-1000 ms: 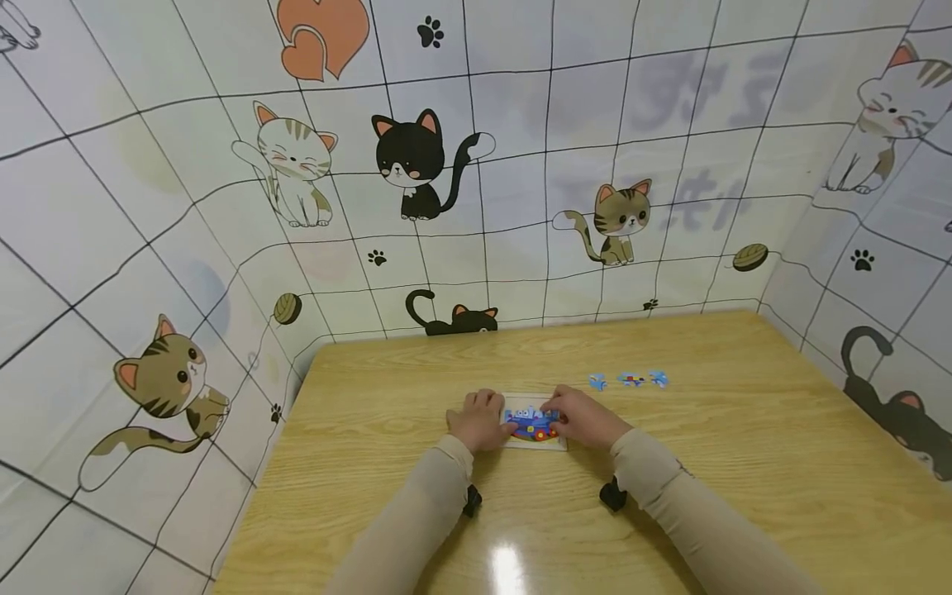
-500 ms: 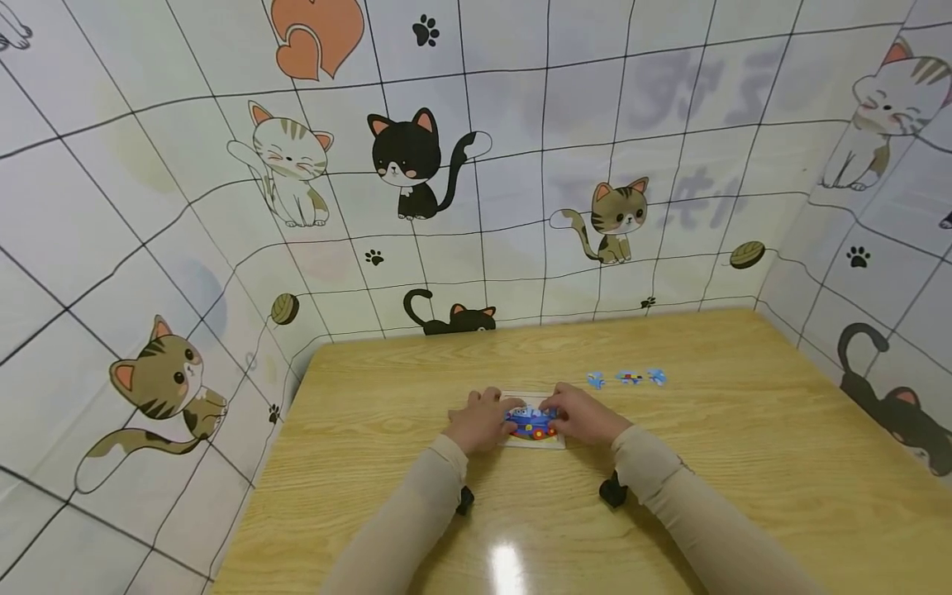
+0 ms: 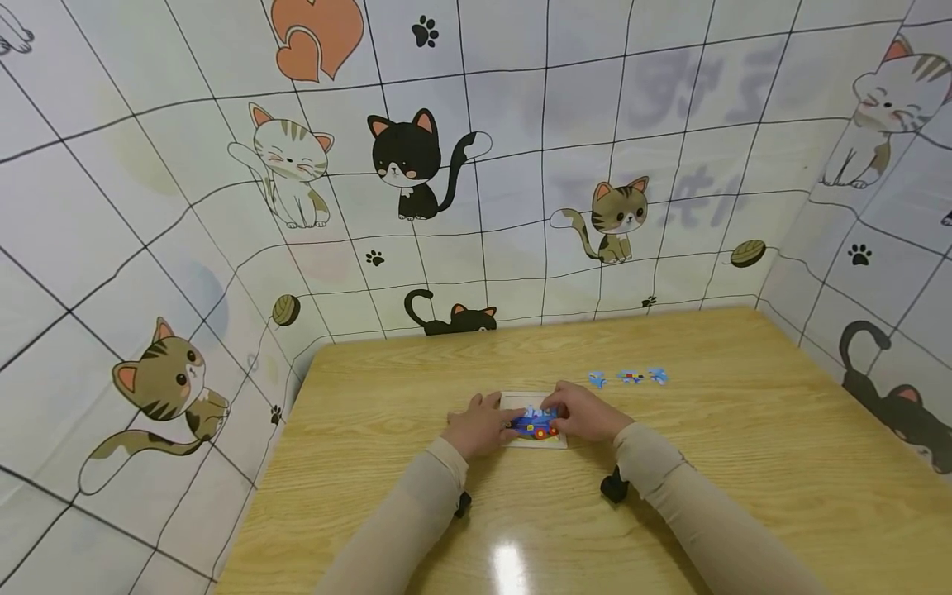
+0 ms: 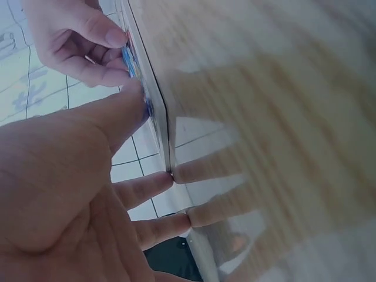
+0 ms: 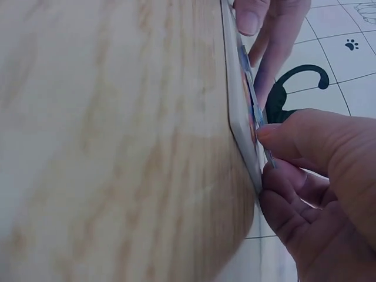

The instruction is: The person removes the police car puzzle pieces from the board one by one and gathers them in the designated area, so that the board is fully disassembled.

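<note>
Head view: the left hand [image 3: 479, 425] is lying spread by the left edge of the white board [image 3: 513, 398], thumb touching the puzzle [image 3: 534, 425] on it; the right hand [image 3: 586, 413] is pinching a piece [image 5: 270, 157] at the board's right side. I'd be pressing level, bracing the board.

Head view high, facing forward-down; wrist views close, low along tabletop [image 3: 550, 521], sharing puzzle board [image 5: 236, 106].
</note>
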A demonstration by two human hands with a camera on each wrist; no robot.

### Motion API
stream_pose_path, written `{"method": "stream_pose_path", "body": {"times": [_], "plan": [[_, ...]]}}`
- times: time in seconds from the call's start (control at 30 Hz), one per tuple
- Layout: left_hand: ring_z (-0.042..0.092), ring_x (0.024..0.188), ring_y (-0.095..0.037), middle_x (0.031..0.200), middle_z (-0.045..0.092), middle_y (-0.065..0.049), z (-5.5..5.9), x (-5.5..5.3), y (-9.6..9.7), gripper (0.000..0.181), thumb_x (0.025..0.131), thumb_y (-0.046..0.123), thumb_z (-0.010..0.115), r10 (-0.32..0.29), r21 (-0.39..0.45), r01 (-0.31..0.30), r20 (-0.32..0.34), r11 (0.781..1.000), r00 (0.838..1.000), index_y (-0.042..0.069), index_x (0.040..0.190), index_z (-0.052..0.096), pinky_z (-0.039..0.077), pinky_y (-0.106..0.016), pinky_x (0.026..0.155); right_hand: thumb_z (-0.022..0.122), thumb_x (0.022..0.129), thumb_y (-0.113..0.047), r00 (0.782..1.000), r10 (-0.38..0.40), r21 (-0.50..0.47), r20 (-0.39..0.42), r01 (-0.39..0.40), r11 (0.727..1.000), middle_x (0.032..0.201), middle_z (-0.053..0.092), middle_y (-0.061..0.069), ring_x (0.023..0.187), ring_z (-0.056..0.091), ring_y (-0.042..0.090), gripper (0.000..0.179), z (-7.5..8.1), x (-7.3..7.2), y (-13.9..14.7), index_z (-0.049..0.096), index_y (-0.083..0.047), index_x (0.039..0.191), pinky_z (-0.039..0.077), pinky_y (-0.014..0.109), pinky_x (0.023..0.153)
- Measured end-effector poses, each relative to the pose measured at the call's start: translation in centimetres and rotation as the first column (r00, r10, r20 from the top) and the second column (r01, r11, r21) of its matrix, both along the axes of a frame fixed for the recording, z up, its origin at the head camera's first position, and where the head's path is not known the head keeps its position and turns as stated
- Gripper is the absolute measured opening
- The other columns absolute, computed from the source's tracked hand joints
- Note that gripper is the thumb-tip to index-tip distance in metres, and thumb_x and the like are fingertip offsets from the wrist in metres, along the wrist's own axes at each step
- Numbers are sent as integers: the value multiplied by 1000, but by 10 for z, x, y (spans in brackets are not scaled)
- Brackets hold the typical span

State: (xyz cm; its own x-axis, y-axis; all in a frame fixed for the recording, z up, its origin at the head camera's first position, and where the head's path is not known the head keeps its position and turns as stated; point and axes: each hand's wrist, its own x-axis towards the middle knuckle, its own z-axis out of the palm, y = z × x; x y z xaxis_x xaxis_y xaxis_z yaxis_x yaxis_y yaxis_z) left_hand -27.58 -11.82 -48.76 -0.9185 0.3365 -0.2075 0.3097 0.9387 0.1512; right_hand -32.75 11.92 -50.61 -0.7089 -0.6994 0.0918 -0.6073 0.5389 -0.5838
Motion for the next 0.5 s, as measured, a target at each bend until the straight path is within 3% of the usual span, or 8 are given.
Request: {"method": "stream_pose_path", "body": {"times": [0.3,0.5], "plan": [[30,146,-38,161,34,-6,3,3,3,50,103,48,54,6,-26,-7,-9,1000,1000,43,151,46,38,-79,92,71,92,-2,1000,-16,-3,-6,16,1000,93,56,5,76,52,7,25,0,0,2,72,1,116,49,26,69],[34,144,-37,160,35,-5,-2,2,2,51,102,50,55,-6,-46,4,-42,999,999,43,152,45,41,-77,90,70,94,-2,999,-34,-17,-21,33,999,99,57,8,78,52,10,28,3,5,8,69,4,121,49,29,70]]}}
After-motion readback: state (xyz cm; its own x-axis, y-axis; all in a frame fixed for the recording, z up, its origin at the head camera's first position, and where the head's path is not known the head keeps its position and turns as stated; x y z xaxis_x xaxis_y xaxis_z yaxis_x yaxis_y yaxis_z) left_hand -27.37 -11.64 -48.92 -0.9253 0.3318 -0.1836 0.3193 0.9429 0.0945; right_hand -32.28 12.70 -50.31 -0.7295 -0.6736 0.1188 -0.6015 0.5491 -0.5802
